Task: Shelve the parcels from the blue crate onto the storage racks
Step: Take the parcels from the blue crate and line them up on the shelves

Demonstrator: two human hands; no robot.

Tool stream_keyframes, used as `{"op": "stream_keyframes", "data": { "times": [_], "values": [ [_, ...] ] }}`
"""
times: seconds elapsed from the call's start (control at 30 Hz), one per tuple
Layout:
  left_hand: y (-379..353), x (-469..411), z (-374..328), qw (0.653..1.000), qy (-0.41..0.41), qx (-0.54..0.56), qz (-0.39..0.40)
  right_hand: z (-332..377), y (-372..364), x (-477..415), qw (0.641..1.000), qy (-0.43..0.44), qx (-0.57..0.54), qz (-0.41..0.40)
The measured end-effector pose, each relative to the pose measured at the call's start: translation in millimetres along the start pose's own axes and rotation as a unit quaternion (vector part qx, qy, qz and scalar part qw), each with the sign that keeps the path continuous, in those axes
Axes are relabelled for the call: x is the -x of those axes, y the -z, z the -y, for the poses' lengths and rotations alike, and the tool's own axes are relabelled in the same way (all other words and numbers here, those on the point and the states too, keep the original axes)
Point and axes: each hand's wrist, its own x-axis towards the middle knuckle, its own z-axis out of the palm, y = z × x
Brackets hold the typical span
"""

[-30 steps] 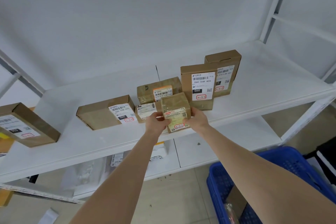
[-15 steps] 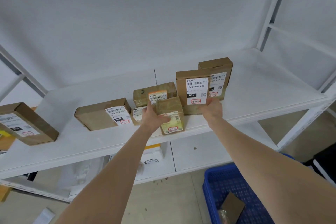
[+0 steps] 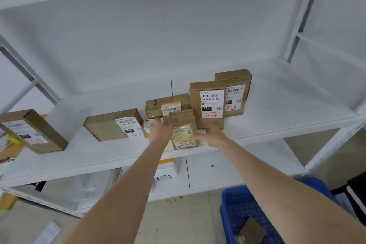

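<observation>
Mia: Where is the small taped parcel (image 3: 183,128)?

Ben: It stands on the white shelf (image 3: 277,109), near the front edge, in the middle of the row of boxes.

Mia: What are the hands doing?

Ben: The left hand (image 3: 161,131) is pressed on the parcel's left side. The right hand (image 3: 213,134) is at its right side with fingers spread open, not closed on anything. It is too blurry to tell if it touches.

Mia: What is close by?

Ben: A tall box with a 060 label (image 3: 208,103) stands just right of the parcel. Another tall box (image 3: 234,91) stands behind that one. A flat box (image 3: 111,125) lies to the left. A tilted box (image 3: 33,130) sits far left.

Mia: And the blue crate (image 3: 233,210)?

Ben: It is down on the floor at the right, with a brown parcel (image 3: 252,230) inside.
</observation>
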Motion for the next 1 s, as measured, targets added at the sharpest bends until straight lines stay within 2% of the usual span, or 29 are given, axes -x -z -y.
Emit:
{"op": "stream_keyframes", "data": {
  "times": [0.1,0.23,0.5,0.63,1.0],
  "values": [
    [-5,-2,11,0.996,0.031,0.073,0.046,-9,-24,-11,0.999,0.021,0.032,0.005],
    [-3,-8,20,0.994,0.035,0.099,0.037,-11,-40,-18,0.997,0.052,0.054,-0.029],
    [-10,-16,18,0.981,0.065,0.174,0.053,-9,-45,-30,0.984,0.061,0.134,-0.099],
    [-10,-21,20,0.969,0.078,0.224,0.069,-8,-45,-39,0.987,0.042,0.115,-0.106],
    [-10,-37,20,0.965,0.072,0.238,0.081,-9,-50,-55,0.990,0.020,0.076,-0.117]
  ]
}}
